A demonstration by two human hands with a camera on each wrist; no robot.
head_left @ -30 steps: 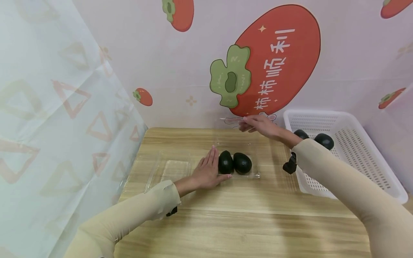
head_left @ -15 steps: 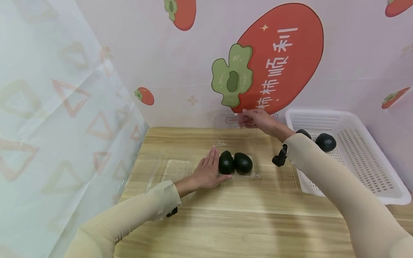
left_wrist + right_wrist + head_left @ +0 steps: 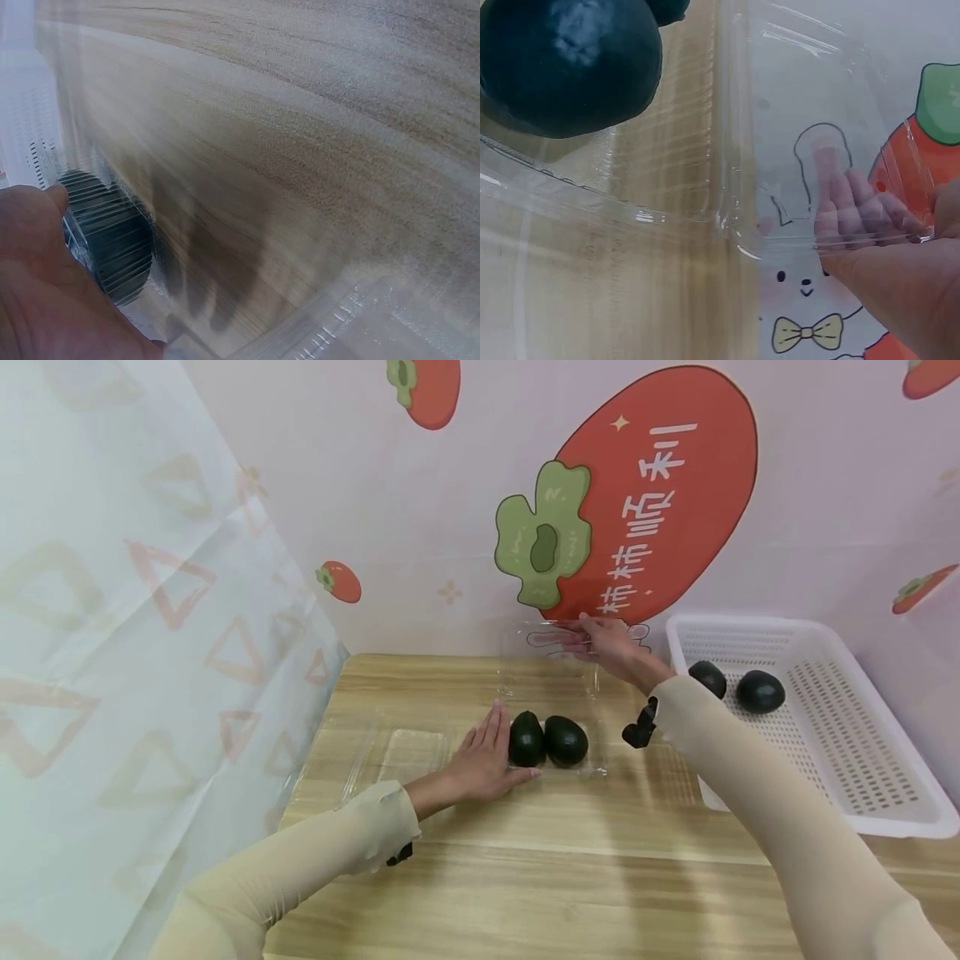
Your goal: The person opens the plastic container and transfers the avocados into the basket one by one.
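While right hand (image 3: 611, 647) holds lid (image 3: 548, 664) edge | box (image 3: 597, 757) and basket (image 3: 855, 735) apart

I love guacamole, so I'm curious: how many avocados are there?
4: two avocados in the clear box, two in the white basket. The right sleeve may hide others.

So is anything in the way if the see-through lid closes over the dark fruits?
Nothing visible stands between the clear lid and the dark fruits. But the left hand rests along the left side of the box, thumb by its front edge, so it might catch the lid there.
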